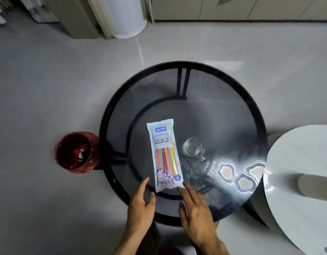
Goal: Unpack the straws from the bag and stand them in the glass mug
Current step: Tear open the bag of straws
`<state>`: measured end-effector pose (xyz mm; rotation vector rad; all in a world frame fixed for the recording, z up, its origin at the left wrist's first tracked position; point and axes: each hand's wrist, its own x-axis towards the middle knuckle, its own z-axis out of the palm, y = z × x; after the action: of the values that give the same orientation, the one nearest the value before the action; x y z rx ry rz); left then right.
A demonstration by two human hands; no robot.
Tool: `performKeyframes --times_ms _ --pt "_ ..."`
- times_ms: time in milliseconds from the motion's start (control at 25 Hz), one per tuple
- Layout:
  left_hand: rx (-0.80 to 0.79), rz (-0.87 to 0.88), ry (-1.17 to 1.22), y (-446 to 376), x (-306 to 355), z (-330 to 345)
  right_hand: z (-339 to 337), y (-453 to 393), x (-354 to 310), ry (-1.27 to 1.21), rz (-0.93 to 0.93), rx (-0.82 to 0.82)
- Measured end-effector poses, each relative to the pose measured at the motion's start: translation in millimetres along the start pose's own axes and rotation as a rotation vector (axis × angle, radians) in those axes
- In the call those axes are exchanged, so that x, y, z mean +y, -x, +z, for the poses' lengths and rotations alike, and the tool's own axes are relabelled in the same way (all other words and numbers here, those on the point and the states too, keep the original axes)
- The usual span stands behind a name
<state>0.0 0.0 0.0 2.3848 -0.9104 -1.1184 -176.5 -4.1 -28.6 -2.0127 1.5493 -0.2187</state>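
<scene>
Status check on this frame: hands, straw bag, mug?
Left hand and right hand open, at bag's near end. Straw bag flat, apparently sealed. Glass mug upright, no straws, right of it. Nothing between.

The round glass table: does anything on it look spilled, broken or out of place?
Nothing stands out. The straw bag lies flat and looks sealed, the glass mug stands upright and empty beside it, and both open hands, left hand and right hand, reach toward the bag's near end.
</scene>
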Motion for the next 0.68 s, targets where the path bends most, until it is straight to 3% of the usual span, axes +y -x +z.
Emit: performKeyframes --times_ms 120,280,440,680 --pt "0.101 0.217 0.122 -102.0 -10.9 68.1 79.8 -82.3 40.6 0.024 -0.145 -0.011" --pt "0.170 0.253 0.187 -180.1 -41.3 116.7 159.0 -124.3 82.2 0.052 -0.273 0.068" --pt "0.061 0.261 0.417 -196.5 -54.2 114.8 178.9 -139.1 96.8 0.108 -0.403 0.219" --pt "-0.095 0.294 0.459 -202.6 -76.5 108.1 189.1 -133.9 101.1 0.255 -0.470 0.285"
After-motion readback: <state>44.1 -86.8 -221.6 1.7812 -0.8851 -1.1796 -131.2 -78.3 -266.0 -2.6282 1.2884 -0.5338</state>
